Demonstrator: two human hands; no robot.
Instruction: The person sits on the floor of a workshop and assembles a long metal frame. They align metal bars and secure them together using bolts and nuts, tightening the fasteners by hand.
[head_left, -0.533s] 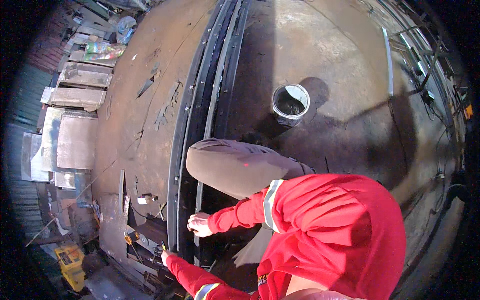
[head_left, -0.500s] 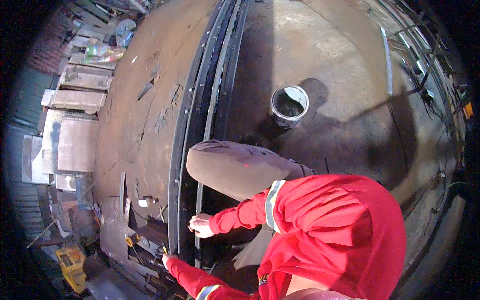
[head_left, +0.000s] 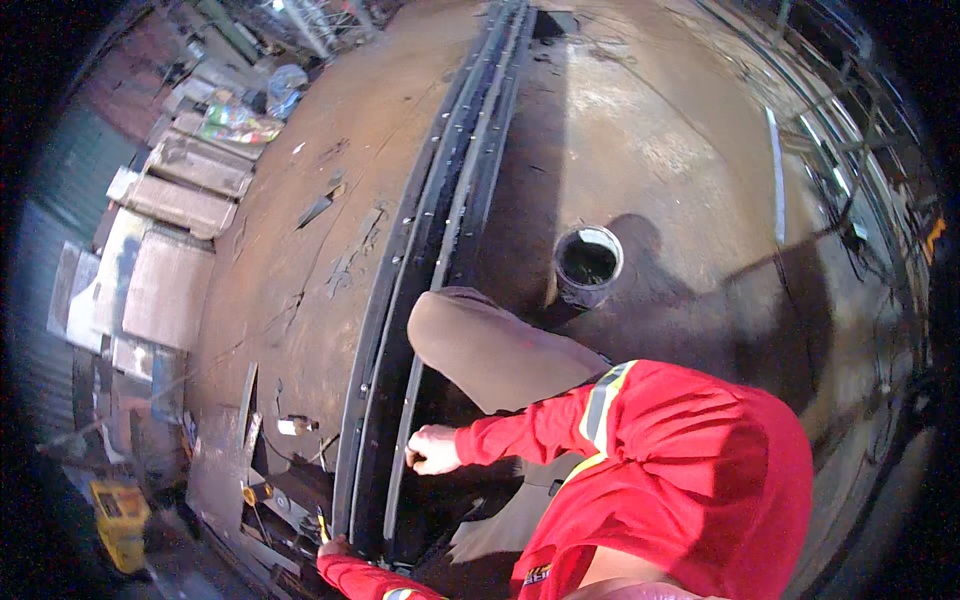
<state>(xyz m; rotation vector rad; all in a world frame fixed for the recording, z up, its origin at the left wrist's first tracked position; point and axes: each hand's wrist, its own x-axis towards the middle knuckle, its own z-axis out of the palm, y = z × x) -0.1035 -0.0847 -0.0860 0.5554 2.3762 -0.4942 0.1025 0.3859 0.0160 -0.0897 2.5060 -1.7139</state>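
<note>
While the right hand (head_left: 433, 450) sits with its fingers curled at the near edge of the long dark bars (head_left: 392, 320), I cannot tell whether that grip pinches anything. The left hand (head_left: 336, 547) is at their lower end, just beside a small yellow-tipped tool (head_left: 322, 526); whether its grip is closed around that tool is too small to tell. The bars run side by side from the hands to the top of the view, over the brown floor (head_left: 680, 120). Good work here would likely mean steady, light pressure, fingertips out of the gap between bars, and the bent knee (head_left: 450, 330) braced without nudging them. Well apart, the bucket (head_left: 588, 262) is best left clear of the elbow.
</note>
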